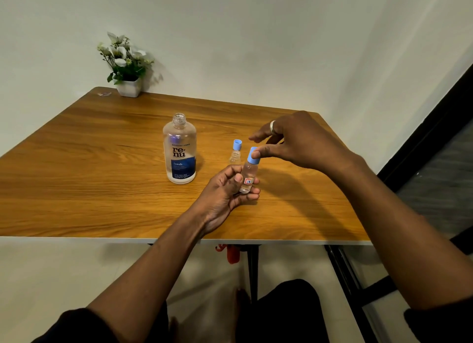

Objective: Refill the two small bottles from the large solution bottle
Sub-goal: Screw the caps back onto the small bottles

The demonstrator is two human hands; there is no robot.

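The left hand (225, 189) grips a small bottle (247, 175) near the table (76, 163) centre, its fingers hiding the base. The right hand (294, 140) pinches its blue cap (254, 154). Just behind, the second bottle (235, 157) stands open, partly hidden, a loose cap (237, 145) beyond it. The large bottle (180, 150) stands uncapped to the left; its liquid level is unclear.

Plain off-white walls (256, 35), pale tiled floor (64, 271), wood-grain surface (89, 176) on black legs, a little white pot of fake flowers (125, 63) sitting in its far corner.
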